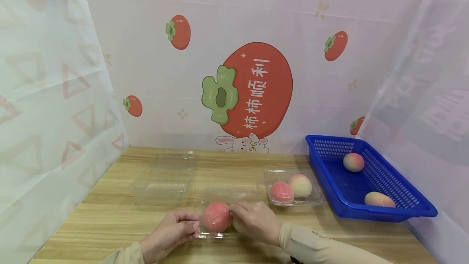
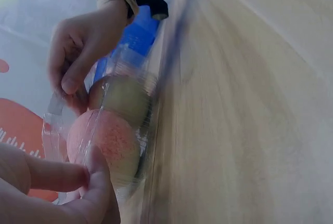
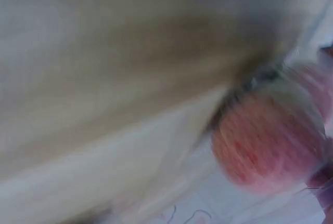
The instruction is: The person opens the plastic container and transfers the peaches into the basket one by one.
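A clear plastic clamshell box point(image 1: 210, 194) stands on the table in front of me, with two peaches inside. One is pink point(image 1: 217, 217); the paler one point(image 2: 125, 96) is partly hidden by my right hand in the head view. Thumb and fingers of my left hand point(image 1: 172, 231) pinch the box's left front edge. My right hand point(image 1: 258, 221) reaches over the box from the right, its thumb and fingers pinching the plastic rim, as the left wrist view shows. In the right wrist view a reddish peach point(image 3: 268, 143) is blurred.
An open clear box point(image 1: 161, 182) lies at the back left of the wooden table point(image 1: 110, 203). To the right, another clear box point(image 1: 311, 203) contains two peaches. Beside it a blue basket point(image 1: 329, 182) holds two more peaches point(image 1: 353, 162). Printed cloth walls enclose the table.
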A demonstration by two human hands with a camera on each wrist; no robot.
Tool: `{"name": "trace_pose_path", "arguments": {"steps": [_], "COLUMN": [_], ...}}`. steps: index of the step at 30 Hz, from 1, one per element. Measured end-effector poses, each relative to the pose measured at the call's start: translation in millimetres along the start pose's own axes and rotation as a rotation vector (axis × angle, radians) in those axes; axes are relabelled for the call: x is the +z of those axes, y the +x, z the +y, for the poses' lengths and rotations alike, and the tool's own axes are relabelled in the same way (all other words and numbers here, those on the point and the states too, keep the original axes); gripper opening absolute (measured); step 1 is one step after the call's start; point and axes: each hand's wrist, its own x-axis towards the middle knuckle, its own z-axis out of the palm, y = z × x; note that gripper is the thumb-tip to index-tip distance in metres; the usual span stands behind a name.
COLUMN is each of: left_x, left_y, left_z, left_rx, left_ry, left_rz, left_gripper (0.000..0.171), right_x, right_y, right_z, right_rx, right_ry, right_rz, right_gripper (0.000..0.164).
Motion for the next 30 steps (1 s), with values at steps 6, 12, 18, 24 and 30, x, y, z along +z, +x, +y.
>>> {"name": "trace_pose_path", "arguments": {"steps": [6,12,18,24,30], "left_x": [0.9,1.8,3.8,4.5,4.9], "left_y": [-0.6,-2.3,-3.5,-2.2,-0.3], "left_z": [-2.4,-0.3,1.6,1.2,-0.6], "left_rx": [0.014,0.014,0.005,0.003,0.008], "left_ry": [-0.009,-0.005,-0.006,-0.005,0.031], "left_rz": [-0.011,-0.004,0.007,0.021,0.038], "left_gripper": [0.036,0.035,0.036,0.037,0.038], "right_x": [-4.7,-10.6,-17.3,-25.7,-32.4], "right_y": [4.6,8.6,15.5,26.5,38.0], "right_z": [3.5,4.9,10.6,24.7,38.0], "right_rx": [0.067,0.067,0.054,0.065,0.139], "right_ry": [0.069,0.117,0.134,0.157,0.198], "right_rz": [-0.024,-0.064,-0.094,-0.143,-0.197], "right_gripper": [0.017,0.012,0.014,0.016,0.02]}}
